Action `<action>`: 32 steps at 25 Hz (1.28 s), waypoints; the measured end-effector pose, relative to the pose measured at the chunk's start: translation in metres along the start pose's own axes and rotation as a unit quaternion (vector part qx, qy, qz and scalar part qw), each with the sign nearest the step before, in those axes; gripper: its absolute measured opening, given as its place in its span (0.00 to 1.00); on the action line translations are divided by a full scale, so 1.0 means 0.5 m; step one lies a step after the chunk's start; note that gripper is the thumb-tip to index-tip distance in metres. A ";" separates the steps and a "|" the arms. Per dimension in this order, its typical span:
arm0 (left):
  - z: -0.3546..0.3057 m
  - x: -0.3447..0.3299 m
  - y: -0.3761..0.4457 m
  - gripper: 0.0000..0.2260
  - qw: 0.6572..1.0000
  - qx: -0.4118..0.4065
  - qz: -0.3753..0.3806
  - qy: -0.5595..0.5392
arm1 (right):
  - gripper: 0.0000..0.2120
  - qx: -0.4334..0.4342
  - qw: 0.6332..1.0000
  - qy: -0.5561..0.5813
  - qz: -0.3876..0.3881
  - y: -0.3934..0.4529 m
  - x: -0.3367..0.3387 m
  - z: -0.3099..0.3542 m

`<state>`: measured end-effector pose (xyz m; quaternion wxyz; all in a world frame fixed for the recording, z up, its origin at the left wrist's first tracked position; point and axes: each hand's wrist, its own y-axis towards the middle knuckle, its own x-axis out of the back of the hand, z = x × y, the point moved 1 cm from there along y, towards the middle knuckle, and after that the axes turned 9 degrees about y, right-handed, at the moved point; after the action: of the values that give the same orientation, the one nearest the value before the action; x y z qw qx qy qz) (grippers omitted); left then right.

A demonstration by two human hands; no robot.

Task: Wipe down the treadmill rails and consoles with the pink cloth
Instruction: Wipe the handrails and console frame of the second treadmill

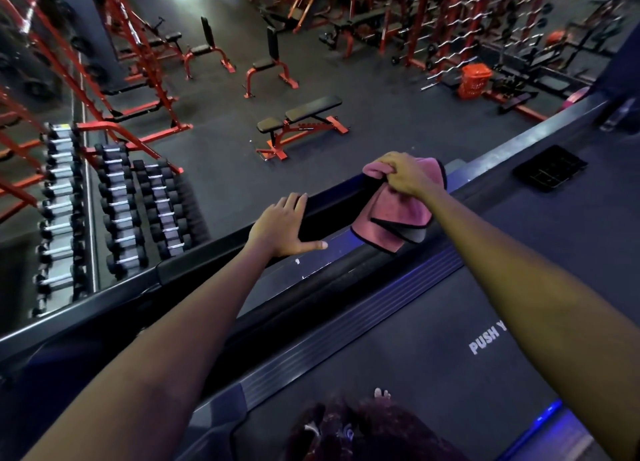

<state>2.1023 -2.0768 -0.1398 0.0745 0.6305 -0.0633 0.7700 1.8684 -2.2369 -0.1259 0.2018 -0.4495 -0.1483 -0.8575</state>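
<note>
A black treadmill rail point(214, 252) runs diagonally from lower left to upper right. My left hand point(284, 226) lies flat on top of it with fingers straight and thumb spread. Further along the rail, my right hand point(405, 175) grips the bunched top of the pink cloth point(394, 214). The cloth has a black edge and hangs down over the rail's inner side. Below the rail lies the dark treadmill belt point(433, 367) with white "PUSH" lettering. No console is plainly visible.
Beyond the rail, a rack of dumbbells point(114, 214) stands at left. Red-framed weight benches point(301, 124) sit on the dark gym floor. A black grid-shaped tray point(549, 168) lies past my right hand. An orange basket point(474, 79) stands far right.
</note>
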 end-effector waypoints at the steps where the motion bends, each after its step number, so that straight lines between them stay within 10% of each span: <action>1: 0.000 -0.003 0.001 0.51 1.000 0.002 -0.011 -0.006 | 0.22 -0.017 1.000 -0.002 0.002 0.005 0.004 0.004; 12: 0.001 -0.013 0.015 0.52 0.999 0.009 -0.035 0.007 | 0.24 0.081 0.996 -0.030 0.014 -0.022 -0.070 0.083; 22: 0.001 -0.005 0.018 0.47 0.999 0.031 -0.014 -0.025 | 0.15 -0.055 0.998 0.037 0.009 0.035 0.011 -0.044; 28: -0.057 0.001 0.028 0.34 0.979 0.196 0.032 -0.048 | 0.15 -0.127 0.977 0.167 -0.030 0.016 0.036 -0.044; 32: -0.083 0.020 0.079 0.30 0.951 0.289 0.072 -0.078 | 0.13 -0.026 0.957 0.267 -0.113 -0.009 0.023 -0.090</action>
<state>2.0526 -2.1069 -0.1381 -0.1719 0.6771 0.1110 0.7068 1.8285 -2.2550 -0.1415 0.1239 -0.1899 -0.1164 -0.9670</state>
